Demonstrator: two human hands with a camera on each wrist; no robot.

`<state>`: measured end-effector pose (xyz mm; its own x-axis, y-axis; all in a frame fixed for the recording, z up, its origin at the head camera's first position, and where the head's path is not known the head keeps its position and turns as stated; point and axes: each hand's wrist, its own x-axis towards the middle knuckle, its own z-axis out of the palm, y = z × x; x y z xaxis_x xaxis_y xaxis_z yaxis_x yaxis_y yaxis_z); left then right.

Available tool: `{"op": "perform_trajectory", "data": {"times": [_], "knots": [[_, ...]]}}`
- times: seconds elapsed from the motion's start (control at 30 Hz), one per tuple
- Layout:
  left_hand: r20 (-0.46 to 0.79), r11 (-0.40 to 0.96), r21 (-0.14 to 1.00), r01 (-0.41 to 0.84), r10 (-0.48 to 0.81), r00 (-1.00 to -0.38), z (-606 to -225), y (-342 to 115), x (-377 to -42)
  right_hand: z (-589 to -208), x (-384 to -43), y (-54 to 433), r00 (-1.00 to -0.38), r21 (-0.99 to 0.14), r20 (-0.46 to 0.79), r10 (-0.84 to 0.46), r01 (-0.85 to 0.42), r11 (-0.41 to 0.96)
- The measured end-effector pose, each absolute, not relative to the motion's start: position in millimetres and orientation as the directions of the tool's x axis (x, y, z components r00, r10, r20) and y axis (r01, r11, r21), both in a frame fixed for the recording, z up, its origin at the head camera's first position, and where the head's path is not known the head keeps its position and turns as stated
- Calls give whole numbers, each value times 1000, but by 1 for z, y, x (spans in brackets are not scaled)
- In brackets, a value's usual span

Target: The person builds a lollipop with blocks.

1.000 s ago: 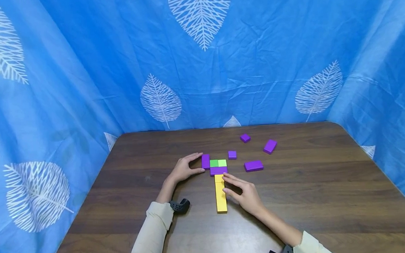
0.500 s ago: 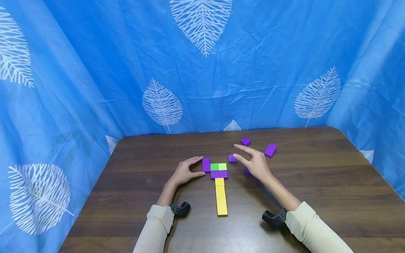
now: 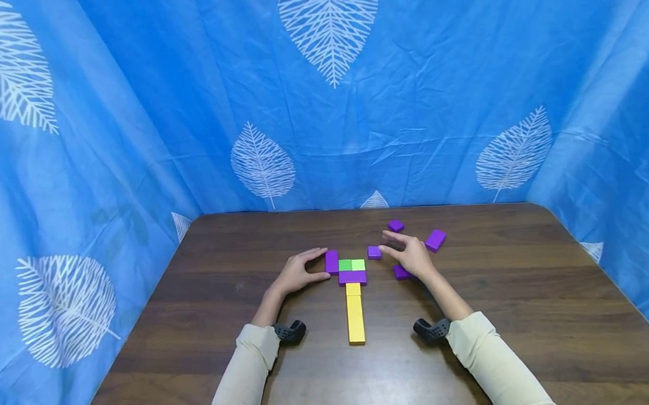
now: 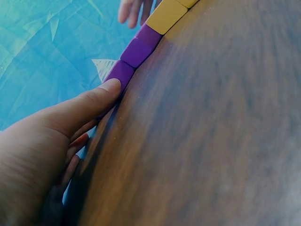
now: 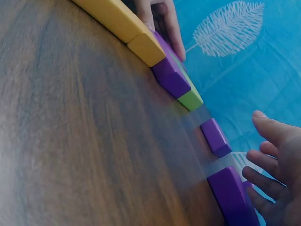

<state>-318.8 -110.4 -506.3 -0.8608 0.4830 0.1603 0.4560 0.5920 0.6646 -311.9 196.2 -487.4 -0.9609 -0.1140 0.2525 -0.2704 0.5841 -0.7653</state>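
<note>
My left hand (image 3: pixel 295 274) pinches an upright-lying purple rectangular block (image 3: pixel 332 262) at its two ends, thumb near and fingers far. In the left wrist view the thumb (image 4: pixel 110 87) touches the near end of that block. Against its right side lie a green block (image 3: pixel 345 265) and a lime block (image 3: pixel 358 265), with a crosswise purple block (image 3: pixel 353 277) below them. A short yellow block (image 3: pixel 353 289) and a long yellow block (image 3: pixel 355 319) run down from there. My right hand (image 3: pixel 412 256) hovers with spread fingers, thumb close to a small purple block (image 3: pixel 374 252), holding nothing.
Under the right hand lies a partly hidden purple block (image 3: pixel 401 272). Beyond it are a small purple block (image 3: pixel 395 225) and a purple rectangular block (image 3: pixel 435 241). The wooden table (image 3: pixel 200 356) ends at a blue leaf-print curtain (image 3: pixel 434 86).
My right hand has left the yellow blocks and moved up and right to the loose purple blocks. The left hand stays at its purple block.
</note>
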Motion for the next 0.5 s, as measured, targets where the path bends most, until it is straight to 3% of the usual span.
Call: {"op": "perform_trajectory", "data": {"times": [0.5], "knots": [[171,583,667,464,487,-857,-506,-110,-317,-498,-308,194,-934,-648,304,-186,-346,679]]}}
